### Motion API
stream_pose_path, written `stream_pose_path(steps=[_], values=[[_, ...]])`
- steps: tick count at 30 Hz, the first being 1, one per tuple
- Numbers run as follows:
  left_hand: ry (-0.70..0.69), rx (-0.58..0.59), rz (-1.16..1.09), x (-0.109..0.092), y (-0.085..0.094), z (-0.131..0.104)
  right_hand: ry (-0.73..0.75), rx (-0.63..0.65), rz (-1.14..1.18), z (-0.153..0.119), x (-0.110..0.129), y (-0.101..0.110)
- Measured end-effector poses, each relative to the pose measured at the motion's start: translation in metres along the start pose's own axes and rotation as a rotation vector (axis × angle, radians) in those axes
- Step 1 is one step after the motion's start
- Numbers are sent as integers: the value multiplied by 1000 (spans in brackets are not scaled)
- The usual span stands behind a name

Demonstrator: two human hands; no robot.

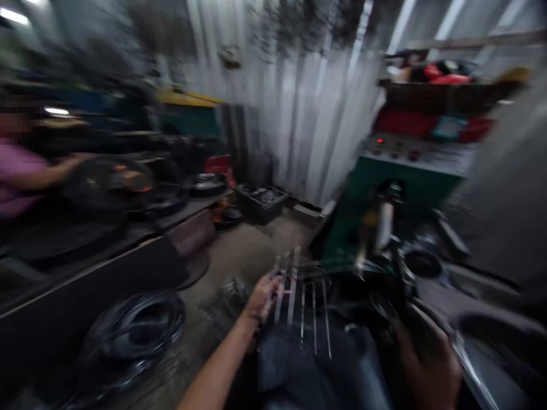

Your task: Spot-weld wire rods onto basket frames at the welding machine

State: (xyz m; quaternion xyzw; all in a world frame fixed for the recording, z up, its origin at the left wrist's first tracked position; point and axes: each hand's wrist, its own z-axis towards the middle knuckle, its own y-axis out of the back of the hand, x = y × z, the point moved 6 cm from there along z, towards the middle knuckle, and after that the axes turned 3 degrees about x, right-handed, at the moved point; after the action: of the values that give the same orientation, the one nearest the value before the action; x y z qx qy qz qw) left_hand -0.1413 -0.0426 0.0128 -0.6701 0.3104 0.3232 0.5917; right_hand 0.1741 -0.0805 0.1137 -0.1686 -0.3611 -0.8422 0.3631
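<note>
My left hand (265,296) is in the lower middle, its fingers curled closed at several thin, bright metal rods (294,285). The rods rise over the dark cloth on my lap (316,364). At the lower right is my right hand (431,359), smeared by motion beside dark machine parts; its fingers do not show clearly. In front of it stands a green machine (346,210) with a lit red lamp on its panel and a pale cylindrical part (384,225) on its front.
A coil of dark, shiny material (141,330) lies on the floor at left. Behind it runs a low dark bench (106,270), where a person in a pink top (21,176) works. A crate of small metal parts (265,196) stands by the corrugated wall (299,114).
</note>
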Motion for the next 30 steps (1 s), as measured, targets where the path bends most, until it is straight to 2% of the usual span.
stream_pose_path(steps=[2, 3, 4, 6, 8, 10, 12, 14, 15, 19, 20, 22, 25, 30], values=[[63, 23, -36, 2, 16, -9, -120, -64, -46, -15, -5, 20], [100, 33, -50, 6, 22, -13, -165, -14, -41, -22, -11, 19], [136, 10, -90, 12, 28, -18, -195, 65, -32, -29, -18, 15], [247, -108, -224, 31, 39, -31, -205, 257, -21, -46, -30, 1], [352, -197, -316, 53, 42, -46, -185, 457, -19, -68, -33, -14], [429, -205, -337, 71, 37, -57, -164, 643, -3, -91, -29, -24], [478, -193, -334, 84, 32, -65, -160, 761, 49, -112, -20, -28], [523, -203, -317, 92, 28, -71, -169, 779, 131, -130, -14, -26], [546, -211, -307, 95, 27, -74, -184, 746, 176, -138, -13, -23], [620, -228, -275, 102, 23, -87, -361, 453, 288, -166, -25, -7], [624, -229, -266, 103, 22, -90, -399, 427, 286, -171, -28, -4], [637, -232, -245, 105, 20, -94, -402, 512, 240, -177, -26, -4], [693, -210, -246, 110, 15, -98, -294, 703, 121, -178, -14, -3], [804, -211, -334, 117, 12, -90, -183, 707, 112, -181, -3, -5]])
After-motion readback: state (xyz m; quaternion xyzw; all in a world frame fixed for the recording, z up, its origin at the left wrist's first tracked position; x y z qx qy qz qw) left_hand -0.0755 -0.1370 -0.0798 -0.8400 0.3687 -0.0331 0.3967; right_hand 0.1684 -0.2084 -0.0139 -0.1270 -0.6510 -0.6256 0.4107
